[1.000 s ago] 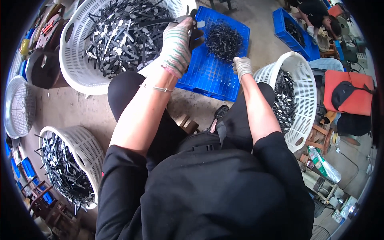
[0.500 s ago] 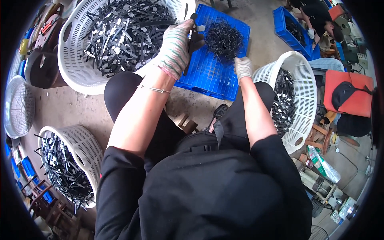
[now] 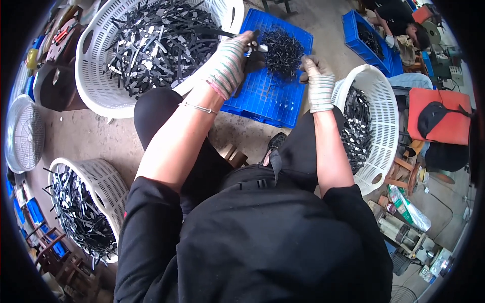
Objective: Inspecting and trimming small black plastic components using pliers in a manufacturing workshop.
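Observation:
My left hand [image 3: 230, 63], in a striped knit glove, is shut on a long black metal strip [image 3: 217, 33] and holds it over the left edge of a blue crate [image 3: 262, 103]. A pile of small black parts [image 3: 284, 48] lies in the crate. My right hand [image 3: 316, 76], also gloved, hovers at the crate's right edge beside the pile with its fingers curled. Whether it holds a small part is hidden. A large white basket [image 3: 96, 93] full of black strips stands just left of my left hand.
A second white basket [image 3: 389, 108] with black parts stands right of my right knee, a third [image 3: 108, 187] at lower left. Another person [image 3: 396, 22] sits at the top right by a second blue crate [image 3: 361, 40]. A wire fan guard [image 3: 22, 134] lies far left.
My right hand has risen a little toward the pile in the crate. My left hand with the strip has shifted slightly right, closer to the pile.

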### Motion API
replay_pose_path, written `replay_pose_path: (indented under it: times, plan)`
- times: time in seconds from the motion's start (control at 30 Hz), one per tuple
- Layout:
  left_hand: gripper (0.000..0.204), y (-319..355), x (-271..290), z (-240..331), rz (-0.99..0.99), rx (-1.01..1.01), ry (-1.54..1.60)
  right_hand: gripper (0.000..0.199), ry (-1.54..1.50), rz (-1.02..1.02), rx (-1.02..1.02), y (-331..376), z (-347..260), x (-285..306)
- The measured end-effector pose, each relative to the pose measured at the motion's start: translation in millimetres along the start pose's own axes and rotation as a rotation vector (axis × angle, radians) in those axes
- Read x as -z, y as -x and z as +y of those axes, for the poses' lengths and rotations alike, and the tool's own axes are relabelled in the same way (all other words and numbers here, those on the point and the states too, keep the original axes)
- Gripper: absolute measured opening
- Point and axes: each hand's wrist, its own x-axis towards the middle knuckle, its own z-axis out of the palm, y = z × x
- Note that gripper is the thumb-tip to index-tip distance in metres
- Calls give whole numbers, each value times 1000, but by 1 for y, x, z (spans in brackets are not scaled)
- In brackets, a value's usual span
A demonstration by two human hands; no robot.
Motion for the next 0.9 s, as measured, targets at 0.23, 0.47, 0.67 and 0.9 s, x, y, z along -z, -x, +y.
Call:
replay_pose_path:
  times: [0.23, 0.47, 0.67, 0.9]
  plan:
    - [45, 23, -11, 9, -162, 123, 26, 14, 815, -92, 861, 23, -40, -1]
    - [30, 16, -16, -6, -207, -2, 147, 15, 1036, -101, 926, 26, -29, -9]
    - [13, 17, -15, -9, -175, -57, 77, 13, 696, -35, 696, 30, -24, -22]
    - [44, 24, -20, 1, -102, 24, 134, 18, 192, -73, 148, 35, -50, -1]
